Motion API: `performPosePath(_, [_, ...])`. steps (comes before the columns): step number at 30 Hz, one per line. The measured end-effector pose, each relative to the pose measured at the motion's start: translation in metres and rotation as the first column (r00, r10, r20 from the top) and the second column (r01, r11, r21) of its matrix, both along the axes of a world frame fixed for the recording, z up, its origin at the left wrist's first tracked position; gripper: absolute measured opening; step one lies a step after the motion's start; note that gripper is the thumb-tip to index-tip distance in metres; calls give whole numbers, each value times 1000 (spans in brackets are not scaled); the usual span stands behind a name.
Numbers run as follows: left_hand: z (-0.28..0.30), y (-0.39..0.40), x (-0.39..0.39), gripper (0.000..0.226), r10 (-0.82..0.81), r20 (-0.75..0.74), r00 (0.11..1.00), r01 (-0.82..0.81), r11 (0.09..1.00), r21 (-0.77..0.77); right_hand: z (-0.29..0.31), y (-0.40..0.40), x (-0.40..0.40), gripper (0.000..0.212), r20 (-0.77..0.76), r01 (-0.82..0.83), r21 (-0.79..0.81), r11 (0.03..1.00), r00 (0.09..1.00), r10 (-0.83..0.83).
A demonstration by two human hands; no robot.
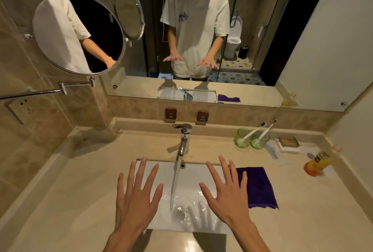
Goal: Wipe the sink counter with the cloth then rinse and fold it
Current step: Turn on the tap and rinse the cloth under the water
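Observation:
A purple cloth [259, 188] lies folded flat on the beige counter [66, 197], just right of the white sink [191, 175]. Water runs from the chrome tap [183, 138] into the basin. My left hand [136, 197] hovers over the sink's left edge, fingers spread, palm down, holding nothing. My right hand [227, 193] hovers over the sink's right edge, fingers spread and empty, its fingers just left of the cloth and partly overlapping its edge in view.
Two green glasses with toothbrushes [251, 138] stand at the back right, beside a small box [288, 143] and an orange bottle [317, 162]. A round swivel mirror [78, 33] juts from the left wall. A large wall mirror [201, 29] reflects a person.

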State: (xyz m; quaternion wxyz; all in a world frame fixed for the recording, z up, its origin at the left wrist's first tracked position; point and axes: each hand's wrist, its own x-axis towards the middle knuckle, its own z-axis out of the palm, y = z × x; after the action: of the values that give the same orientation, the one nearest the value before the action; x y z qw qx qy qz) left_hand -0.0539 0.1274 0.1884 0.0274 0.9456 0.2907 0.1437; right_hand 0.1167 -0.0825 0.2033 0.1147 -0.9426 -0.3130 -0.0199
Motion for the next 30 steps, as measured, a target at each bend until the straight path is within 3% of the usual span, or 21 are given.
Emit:
performPosePath(13, [-12,-35,44,61,-146,-5,989,146,987,-65,1,-51,21,67,48,156,-24,988,987,-154])
performPosePath(25, [-29,-95,131,60,-179,-21,984,173,973,-152,-9,-121,97,65,-73,203,-38,978,976,-206])
performPosePath(30, [-48,-142,173,62,-160,-61,985,139,955,-260,-28,-162,138,69,-126,173,-53,984,976,-178])
